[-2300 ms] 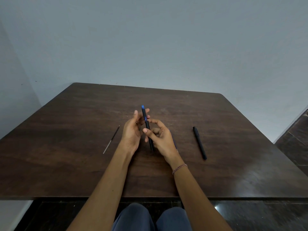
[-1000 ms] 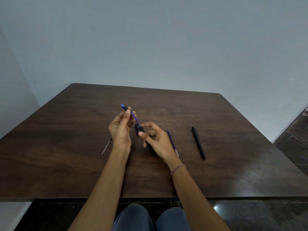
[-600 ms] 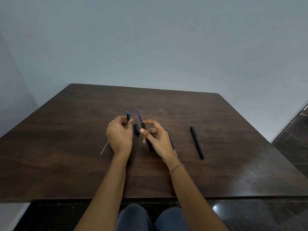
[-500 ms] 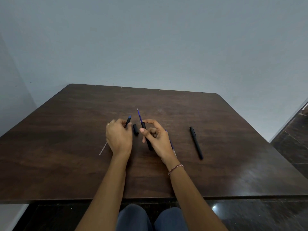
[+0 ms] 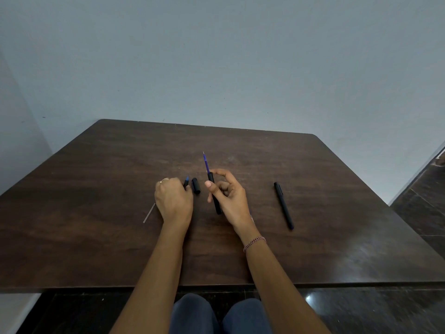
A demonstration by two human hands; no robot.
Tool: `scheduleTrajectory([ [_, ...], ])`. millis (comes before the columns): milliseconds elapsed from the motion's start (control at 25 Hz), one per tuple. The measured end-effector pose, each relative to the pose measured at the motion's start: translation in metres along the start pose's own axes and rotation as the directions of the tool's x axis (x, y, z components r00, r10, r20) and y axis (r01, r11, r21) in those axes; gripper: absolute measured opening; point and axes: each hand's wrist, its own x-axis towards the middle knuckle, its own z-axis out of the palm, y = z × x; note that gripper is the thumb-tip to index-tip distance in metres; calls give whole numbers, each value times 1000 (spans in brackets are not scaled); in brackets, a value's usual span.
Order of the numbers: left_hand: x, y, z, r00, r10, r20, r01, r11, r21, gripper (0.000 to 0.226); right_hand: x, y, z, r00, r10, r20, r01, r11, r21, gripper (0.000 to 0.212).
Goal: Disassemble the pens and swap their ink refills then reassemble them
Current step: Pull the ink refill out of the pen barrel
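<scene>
Pen barrel (image 5: 217, 207) with the blue refill (image 5: 206, 162) poking out is pinched in the right hand (image 5: 231, 201), mid-table. Looks like light, slick plastic. The refill's thin and bendy, so I'd grab it low, near the barrel. Left hand (image 5: 174, 201) curls around the blue-tipped piece (image 5: 186, 183), I think.

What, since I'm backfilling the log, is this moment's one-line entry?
left hand: grips blue-tipped piece beside cap | right hand: holds barrel, blue refill protruding | second pen: assembled
</scene>
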Motion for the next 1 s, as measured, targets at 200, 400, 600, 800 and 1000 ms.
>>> scheduleTrajectory([
  [200,0,0,0,1000,-3,16,3,1000,4,22,0,-2,-1,1000,-1,-1,1,1000,-4,21],
  [400,1,-1,0,1000,-10,19,9,1000,7,23,0,-3,-1,1000,5,-22,-5,1000,8,22],
  [600,2,-1,0,1000,-15,14,15,1000,18,26,0,-3,-1,999,-1,-39,2,1000,1,23],
  [800,-3,4,-6,997,-47,-69,43,997,-68,34,0,-3,-1,999,-3,-42,3,1000,10,22],
  [1000,-1,7,-9,969,118,-218,-216,836,-504,18,0,-3,-2,1000,14,-25,-13,1000,29,23],
])
